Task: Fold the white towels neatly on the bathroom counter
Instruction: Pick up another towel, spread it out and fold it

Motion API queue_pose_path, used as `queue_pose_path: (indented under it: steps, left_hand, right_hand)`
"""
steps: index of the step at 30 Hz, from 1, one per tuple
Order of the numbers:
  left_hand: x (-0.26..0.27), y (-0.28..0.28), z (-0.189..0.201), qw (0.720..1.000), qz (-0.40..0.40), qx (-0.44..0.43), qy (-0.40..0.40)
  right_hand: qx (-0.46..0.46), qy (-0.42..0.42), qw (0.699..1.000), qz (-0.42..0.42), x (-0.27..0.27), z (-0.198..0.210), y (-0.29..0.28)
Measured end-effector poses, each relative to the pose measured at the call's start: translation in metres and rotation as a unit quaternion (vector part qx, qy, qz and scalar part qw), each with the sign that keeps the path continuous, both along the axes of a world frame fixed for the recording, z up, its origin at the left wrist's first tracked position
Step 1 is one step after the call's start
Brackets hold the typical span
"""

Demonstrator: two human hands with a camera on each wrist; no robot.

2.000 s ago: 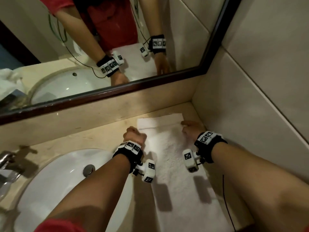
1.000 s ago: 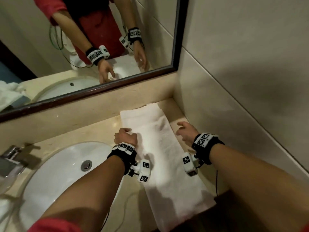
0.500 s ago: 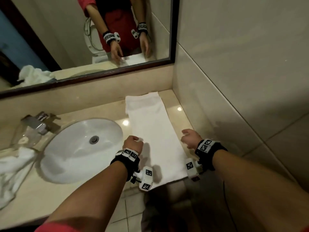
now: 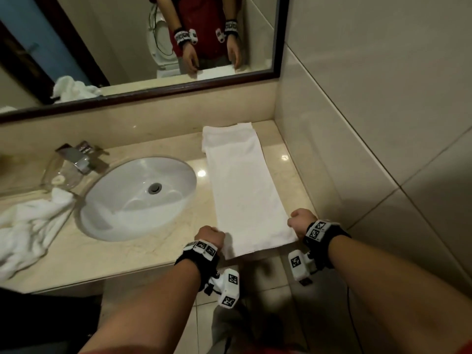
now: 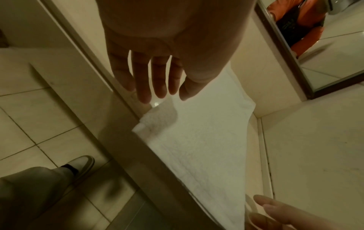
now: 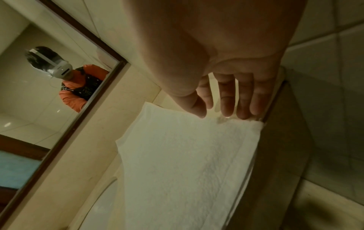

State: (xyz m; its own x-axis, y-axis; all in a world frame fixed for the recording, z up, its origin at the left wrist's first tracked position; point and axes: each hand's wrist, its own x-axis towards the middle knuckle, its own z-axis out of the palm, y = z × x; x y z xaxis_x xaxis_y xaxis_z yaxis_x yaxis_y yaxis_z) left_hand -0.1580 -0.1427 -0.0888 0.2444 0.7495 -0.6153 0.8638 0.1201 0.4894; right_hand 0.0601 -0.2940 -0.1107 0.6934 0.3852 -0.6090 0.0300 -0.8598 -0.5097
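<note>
Fingers (image 5: 144,87) of the left hand (image 4: 210,237) and right hand (image 4: 301,223) hung nearly straight, gripping nothing, tips at both near corners of the long white towel (image 4: 242,190) on the counter (image 4: 143,254), apparently squaring it before the next fold.

Head view looks down on counter (image 4: 143,254), wrist views close, sharing towel (image 4: 245,190)

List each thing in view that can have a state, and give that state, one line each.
long towel: folded into a strip, flat on the counter, near end at the front edge
crumpled towel: unfolded, heaped left of the sink
left hand: fingers straight, at the strip's near left corner
right hand: fingers straight, tips on its near right corner
tap: no water running
</note>
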Motion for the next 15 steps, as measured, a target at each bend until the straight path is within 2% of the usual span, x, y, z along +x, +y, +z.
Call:
queue_pose_path:
  steps: [2,5,6,8,13,15]
  left_hand:
    - [-0.006,-0.006,0.009,1.0,-0.022,-0.001,0.02]
    - [-0.01,-0.009,0.015,0.996,-0.053,-0.062,0.021]
    - [-0.01,-0.01,0.013,0.996,-0.031,-0.081,0.024]
    - [-0.011,-0.012,0.008,0.994,-0.075,-0.064,0.04]
    - [-0.005,-0.012,-0.009,0.995,-0.024,-0.094,0.006]
    - [-0.004,-0.01,-0.025,0.994,-0.027,-0.104,0.007]
  right_hand:
    - [0.001,0.001,1.0,-0.002,0.0,0.0,-0.001]
    - [-0.01,-0.008,1.0,-0.009,-0.002,-0.001,-0.002]
    - [-0.014,-0.014,1.0,-0.01,-0.002,-0.003,-0.003]
    - [-0.025,-0.016,1.0,-0.008,-0.003,-0.006,-0.005]
    - [-0.001,0.003,1.0,-0.026,-0.003,-0.019,-0.013]
    - [0.017,0.007,0.999,-0.04,-0.004,-0.022,-0.015]
